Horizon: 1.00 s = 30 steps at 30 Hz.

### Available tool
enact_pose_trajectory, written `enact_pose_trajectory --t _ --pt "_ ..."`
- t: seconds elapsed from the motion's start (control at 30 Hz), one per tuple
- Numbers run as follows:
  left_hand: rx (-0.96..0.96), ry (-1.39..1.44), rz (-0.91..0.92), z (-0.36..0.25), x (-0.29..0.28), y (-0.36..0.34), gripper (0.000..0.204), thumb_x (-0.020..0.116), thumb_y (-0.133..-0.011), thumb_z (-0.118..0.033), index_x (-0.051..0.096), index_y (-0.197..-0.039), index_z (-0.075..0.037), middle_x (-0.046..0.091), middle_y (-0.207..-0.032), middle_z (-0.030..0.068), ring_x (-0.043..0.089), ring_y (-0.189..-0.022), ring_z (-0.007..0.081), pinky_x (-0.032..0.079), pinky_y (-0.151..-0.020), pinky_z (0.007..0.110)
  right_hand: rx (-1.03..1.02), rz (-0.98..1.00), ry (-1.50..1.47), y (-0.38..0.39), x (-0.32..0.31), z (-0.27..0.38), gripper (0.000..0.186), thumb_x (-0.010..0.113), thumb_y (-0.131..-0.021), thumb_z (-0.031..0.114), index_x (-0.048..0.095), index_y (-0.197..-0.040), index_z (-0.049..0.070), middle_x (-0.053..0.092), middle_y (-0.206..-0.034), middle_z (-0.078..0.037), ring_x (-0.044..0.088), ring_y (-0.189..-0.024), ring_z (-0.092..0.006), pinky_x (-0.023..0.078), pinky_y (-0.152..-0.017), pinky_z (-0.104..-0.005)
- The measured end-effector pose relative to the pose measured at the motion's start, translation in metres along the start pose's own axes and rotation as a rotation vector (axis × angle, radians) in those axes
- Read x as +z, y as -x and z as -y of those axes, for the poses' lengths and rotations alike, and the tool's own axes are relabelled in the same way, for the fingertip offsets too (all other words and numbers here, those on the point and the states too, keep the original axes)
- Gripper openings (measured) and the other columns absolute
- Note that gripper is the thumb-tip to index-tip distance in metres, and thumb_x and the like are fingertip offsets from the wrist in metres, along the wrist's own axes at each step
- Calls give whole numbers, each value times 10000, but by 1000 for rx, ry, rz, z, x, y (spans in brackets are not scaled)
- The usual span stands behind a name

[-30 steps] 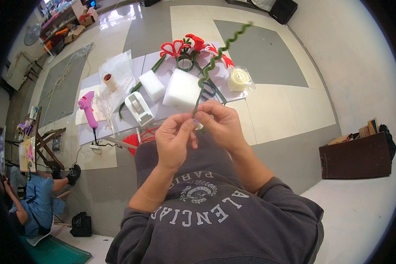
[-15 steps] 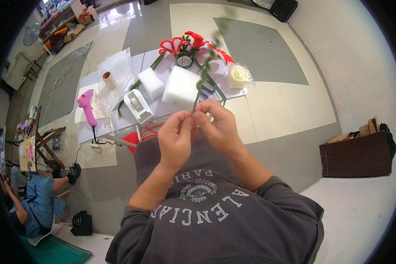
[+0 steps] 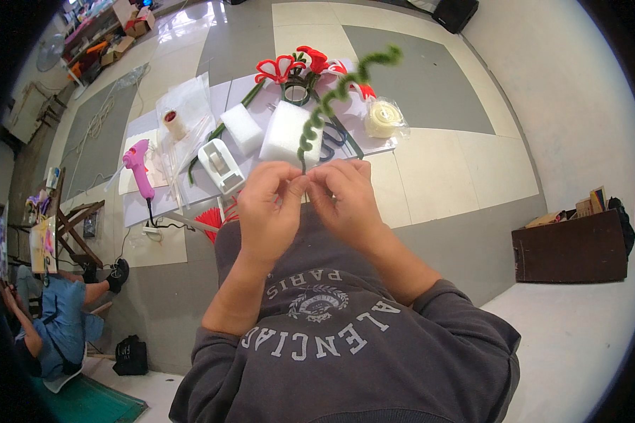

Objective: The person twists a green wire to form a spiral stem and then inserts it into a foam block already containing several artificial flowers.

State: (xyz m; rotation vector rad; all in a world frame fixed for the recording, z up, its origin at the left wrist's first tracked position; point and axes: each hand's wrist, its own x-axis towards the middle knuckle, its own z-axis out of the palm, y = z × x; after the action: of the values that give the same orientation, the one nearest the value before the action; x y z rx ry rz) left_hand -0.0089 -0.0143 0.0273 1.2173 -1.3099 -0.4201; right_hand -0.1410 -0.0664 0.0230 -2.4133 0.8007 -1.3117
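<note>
A wavy green pipe cleaner (image 3: 327, 106) rises from between my fingertips, its fuzzy coils leaning up to the right over the table. My left hand (image 3: 271, 201) pinches its thin lower end between thumb and index finger. Close against it, my right hand (image 3: 342, 194) is closed on the same end, thumb tips nearly touching. Behind the coils stand a white foam block (image 3: 281, 137) and blue-handled scissors (image 3: 335, 141). Red and white pipe-cleaner flowers (image 3: 279, 69) with green stems lie at the table's far edge.
On the table (image 3: 204, 185) are a pink glue gun (image 3: 141, 169), a white tape dispenser (image 3: 221, 167), a smaller foam block (image 3: 243, 129) and a wrapped cream roll (image 3: 384, 118). Red strands (image 3: 212, 222) hang at the near edge. Another person (image 3: 60, 317) sits at the lower left.
The pipe cleaner was blurred and more upright; now it is sharp and leans further right. Both hands have shifted slightly left and still pinch its lower end.
</note>
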Motion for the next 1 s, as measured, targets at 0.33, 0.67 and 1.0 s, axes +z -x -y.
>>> enact_pose_trajectory --t 0.33,0.67,1.0 --pt "-150 222 302 9 -15 -11 45 582 -778 -1 594 -818 16 474 -1046 70 479 -935 171 398 -791 285 395 352 -671 0 -14 -4 134 592 -845 139 583 -896 16 576 -737 -23 517 -642 -131 392 -616 -264" --pt "-285 563 336 26 -14 -11 89 651 -773 -76 622 -825 -10 456 -1079 59 449 -975 144 369 -819 265 663 480 -1005 -2 -13 -12 161 572 -876 163 584 -905 5 531 -753 48 438 -662 -35 368 -576 -196" --pt "-210 275 227 19 -17 -10 106 670 -751 -94 631 -784 -2 505 -1012 70 479 -943 166 363 -784 273 348 283 -518 -4 -9 3 192 597 -854 177 582 -841 -15 570 -703 -20 486 -626 -98 411 -574 -252"
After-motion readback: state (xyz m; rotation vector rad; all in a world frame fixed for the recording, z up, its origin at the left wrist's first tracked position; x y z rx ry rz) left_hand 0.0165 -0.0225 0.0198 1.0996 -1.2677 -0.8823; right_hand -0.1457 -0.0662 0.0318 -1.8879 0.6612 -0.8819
